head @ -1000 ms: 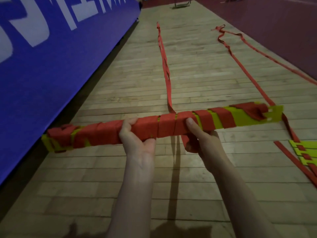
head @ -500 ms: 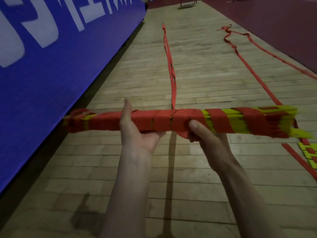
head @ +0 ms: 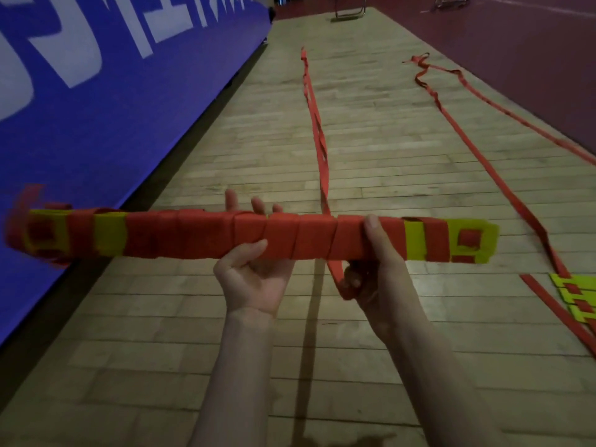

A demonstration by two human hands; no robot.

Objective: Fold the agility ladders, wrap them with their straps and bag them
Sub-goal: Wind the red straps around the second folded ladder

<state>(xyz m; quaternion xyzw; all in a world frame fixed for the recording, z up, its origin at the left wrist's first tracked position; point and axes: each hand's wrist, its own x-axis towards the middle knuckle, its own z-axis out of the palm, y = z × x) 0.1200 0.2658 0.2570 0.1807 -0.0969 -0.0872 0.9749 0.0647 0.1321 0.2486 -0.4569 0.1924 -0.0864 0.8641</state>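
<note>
A folded agility ladder bundle [head: 193,235], yellow rungs wound in red strap, lies level in front of me. My left hand [head: 254,272] holds it from below near the middle, thumb on the near face and fingertips showing over the top. My right hand [head: 371,262] grips the bundle further right, thumb on its front, with a loop of the red strap [head: 317,130] caught in its fingers underneath. That strap trails away from the bundle along the floor. The bundle's left end is blurred.
A second ladder lies on the wooden floor at the right: stacked yellow rungs [head: 574,295] and long red straps [head: 483,156] running away. A blue padded wall [head: 96,91] borders the left. Dark red flooring [head: 532,43] lies to the right, metal frames far off.
The bundle has rolled in my hands so its broad face is toward me. My left hand shifted from over the top to cupping it from below.
</note>
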